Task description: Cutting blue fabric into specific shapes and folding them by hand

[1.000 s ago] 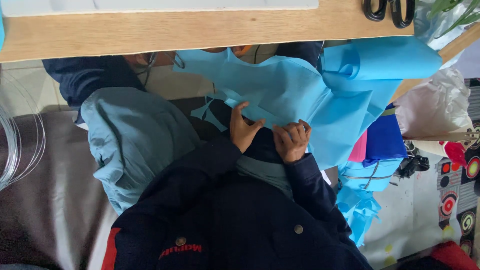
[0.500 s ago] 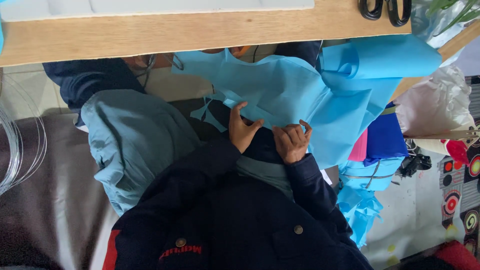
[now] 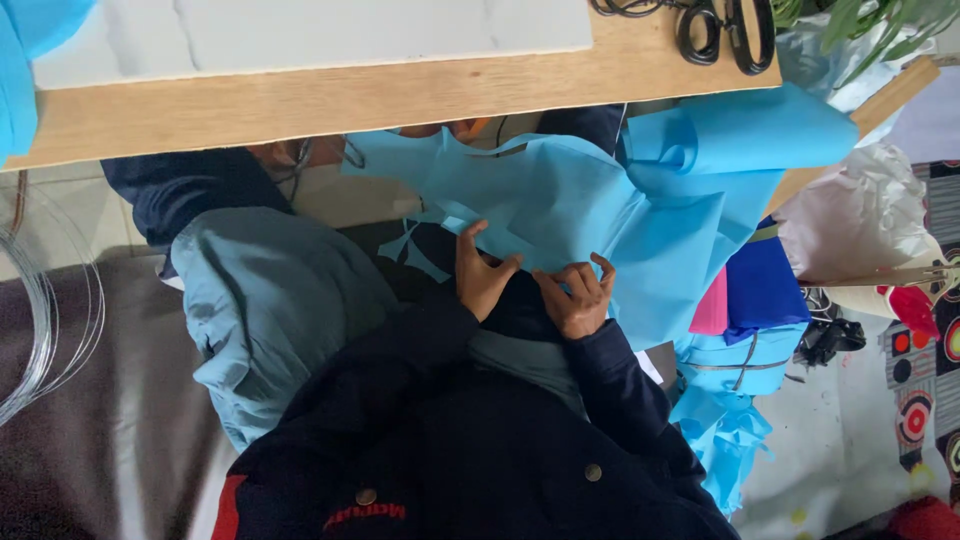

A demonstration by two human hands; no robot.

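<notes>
Both hands pinch the lower edge of a thin, matte light-blue fabric sheet (image 3: 590, 200) that drapes in soft folds off the wooden table (image 3: 300, 105) into the lap. The left hand (image 3: 482, 275) and right hand (image 3: 575, 298) have fingers curled together, grip pressed on the cloth. Black-handled scissors (image 3: 725, 30) lie on the table.

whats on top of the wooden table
On the wooden table lie a white board and black scissors. The table's underside space is mostly hidden by blue fabric.
</notes>
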